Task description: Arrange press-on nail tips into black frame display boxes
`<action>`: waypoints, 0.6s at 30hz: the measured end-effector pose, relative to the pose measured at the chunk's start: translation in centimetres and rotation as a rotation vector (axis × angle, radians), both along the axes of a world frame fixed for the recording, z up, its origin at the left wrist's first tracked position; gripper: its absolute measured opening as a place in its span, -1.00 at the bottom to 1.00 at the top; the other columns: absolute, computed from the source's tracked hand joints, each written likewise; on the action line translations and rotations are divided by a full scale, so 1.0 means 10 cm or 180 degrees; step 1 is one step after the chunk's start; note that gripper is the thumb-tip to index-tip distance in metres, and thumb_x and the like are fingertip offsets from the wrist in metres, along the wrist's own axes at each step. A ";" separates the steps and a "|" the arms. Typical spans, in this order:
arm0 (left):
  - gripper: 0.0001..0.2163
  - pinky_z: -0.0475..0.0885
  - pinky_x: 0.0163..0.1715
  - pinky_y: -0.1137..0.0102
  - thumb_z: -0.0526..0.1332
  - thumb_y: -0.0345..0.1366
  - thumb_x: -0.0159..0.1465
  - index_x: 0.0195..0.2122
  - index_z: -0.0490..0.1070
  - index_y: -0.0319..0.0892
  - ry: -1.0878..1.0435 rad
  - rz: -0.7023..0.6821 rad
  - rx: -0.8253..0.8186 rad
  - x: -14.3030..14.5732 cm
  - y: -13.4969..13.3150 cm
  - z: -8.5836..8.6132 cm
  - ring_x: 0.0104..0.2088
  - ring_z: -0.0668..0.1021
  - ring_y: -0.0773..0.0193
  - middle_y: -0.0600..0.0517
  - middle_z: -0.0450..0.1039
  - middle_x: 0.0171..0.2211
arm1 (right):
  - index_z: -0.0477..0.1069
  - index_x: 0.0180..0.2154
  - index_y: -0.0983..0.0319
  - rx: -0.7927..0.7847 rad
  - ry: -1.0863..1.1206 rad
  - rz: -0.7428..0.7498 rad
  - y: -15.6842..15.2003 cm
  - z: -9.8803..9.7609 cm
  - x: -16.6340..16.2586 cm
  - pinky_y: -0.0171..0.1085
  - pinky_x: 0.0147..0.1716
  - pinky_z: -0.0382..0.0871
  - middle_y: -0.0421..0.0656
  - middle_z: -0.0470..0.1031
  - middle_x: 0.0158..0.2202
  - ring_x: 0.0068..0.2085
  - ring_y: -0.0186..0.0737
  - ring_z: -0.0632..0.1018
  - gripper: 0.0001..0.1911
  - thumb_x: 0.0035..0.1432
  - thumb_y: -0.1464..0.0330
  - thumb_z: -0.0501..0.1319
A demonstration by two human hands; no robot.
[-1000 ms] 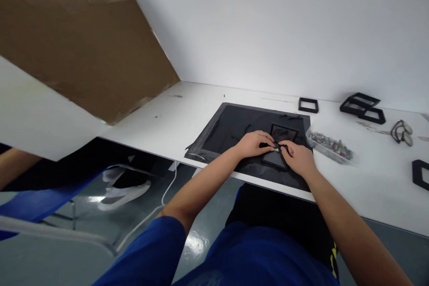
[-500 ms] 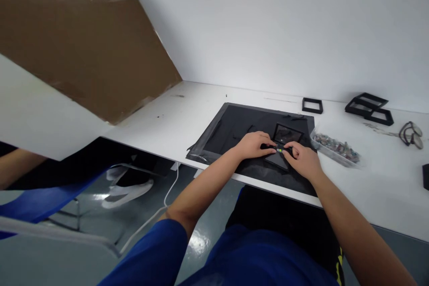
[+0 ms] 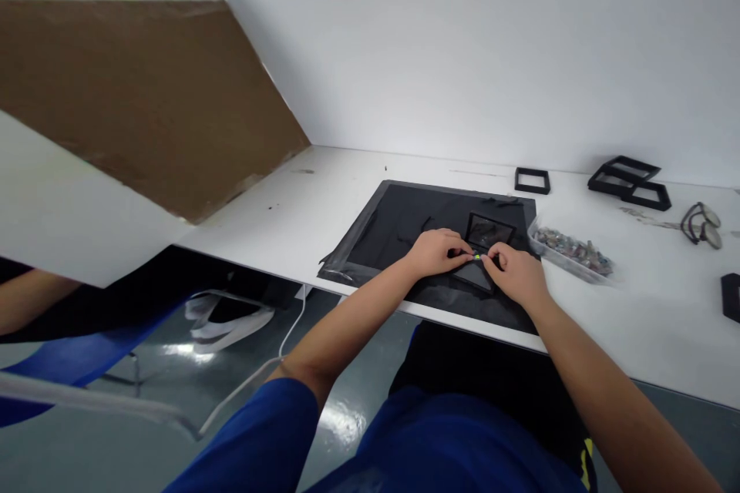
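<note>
My left hand (image 3: 440,250) and my right hand (image 3: 516,274) meet over a black mat (image 3: 398,222) on the white table (image 3: 324,200). Both pinch a tiny green-yellow piece (image 3: 477,256) between their fingertips. Under the hands lies a small black square frame (image 3: 489,233) with a dark flat panel (image 3: 475,276) in front of it. The fingers of both hands are curled and pressed together.
A clear tray of small mixed pieces (image 3: 570,250) lies right of the mat. Empty black frames (image 3: 532,181) (image 3: 630,183) and eyeglasses (image 3: 701,222) lie further right. A brown board (image 3: 144,108) leans at the left. Another person's arm (image 3: 28,300) shows at the far left.
The hands stay together on the small piece, with the fingertips drawn slightly closer. The view has shifted a little.
</note>
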State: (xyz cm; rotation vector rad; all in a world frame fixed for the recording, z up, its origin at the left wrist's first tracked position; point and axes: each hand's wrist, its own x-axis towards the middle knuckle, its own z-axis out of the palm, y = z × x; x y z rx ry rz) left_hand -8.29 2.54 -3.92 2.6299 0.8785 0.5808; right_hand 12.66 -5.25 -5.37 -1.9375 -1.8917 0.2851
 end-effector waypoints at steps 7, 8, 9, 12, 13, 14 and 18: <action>-0.75 0.27 -0.36 0.49 0.25 0.00 0.31 -0.18 0.65 0.04 0.0020 0.0291 -0.0063 0.03 -0.02 -0.03 -0.32 0.56 0.36 0.09 0.62 -0.34 | 0.43 -0.24 0.11 -0.0018 -0.0091 -0.0005 0.00 0.00 -0.01 -0.30 -0.46 -0.05 -0.26 0.42 -0.53 -0.48 -0.26 0.40 -0.75 0.30 0.12 0.11; -0.75 0.26 -0.36 0.49 0.26 0.01 0.30 -0.18 0.65 0.04 0.0027 0.0340 -0.0062 0.03 -0.03 -0.03 -0.32 0.56 0.36 0.09 0.62 -0.35 | 0.44 -0.24 0.11 -0.0016 -0.0093 0.0004 0.00 0.00 -0.01 -0.30 -0.46 -0.05 -0.26 0.43 -0.53 -0.47 -0.26 0.40 -0.75 0.31 0.11 0.11; -0.75 0.25 -0.37 0.49 0.26 0.01 0.29 -0.18 0.65 0.04 0.0038 0.0379 -0.0060 0.03 -0.03 -0.04 -0.32 0.56 0.35 0.09 0.62 -0.36 | 0.44 -0.24 0.11 -0.0012 -0.0093 0.0013 0.00 0.01 -0.01 -0.29 -0.46 -0.05 -0.25 0.43 -0.52 -0.47 -0.26 0.41 -0.74 0.31 0.11 0.10; -0.74 0.22 -0.40 0.48 0.26 0.03 0.29 -0.21 0.66 0.05 0.0077 0.0445 -0.0057 0.04 -0.03 -0.04 -0.32 0.56 0.34 0.09 0.62 -0.38 | 0.44 -0.23 0.12 -0.0001 -0.0094 0.0032 -0.01 0.01 0.00 -0.29 -0.46 -0.04 -0.25 0.44 -0.52 -0.48 -0.27 0.41 -0.75 0.31 0.12 0.11; -0.74 0.21 -0.40 0.48 0.25 0.04 0.29 -0.22 0.66 0.05 0.0089 0.0457 -0.0057 0.04 -0.03 -0.04 -0.33 0.56 0.34 0.09 0.62 -0.38 | 0.45 -0.22 0.12 0.0000 -0.0096 0.0029 -0.01 0.01 0.00 -0.29 -0.47 -0.04 -0.25 0.44 -0.52 -0.48 -0.27 0.41 -0.75 0.31 0.13 0.11; -0.73 0.21 -0.40 0.48 0.25 0.05 0.29 -0.23 0.66 0.06 0.0099 0.0468 -0.0057 0.04 -0.03 -0.04 -0.33 0.56 0.34 0.09 0.62 -0.39 | 0.44 -0.23 0.11 0.0000 -0.0100 0.0025 0.00 0.01 0.00 -0.29 -0.47 -0.04 -0.25 0.44 -0.52 -0.49 -0.27 0.41 -0.76 0.30 0.13 0.11; -0.69 0.20 -0.41 0.46 0.23 0.09 0.29 -0.23 0.66 0.04 0.0120 0.0473 -0.0056 0.04 -0.03 -0.04 -0.34 0.55 0.32 0.07 0.61 -0.40 | 0.44 -0.24 0.12 0.0016 -0.0114 0.0004 0.00 0.01 -0.01 -0.28 -0.47 -0.04 -0.24 0.46 -0.51 -0.49 -0.27 0.42 -0.77 0.29 0.14 0.13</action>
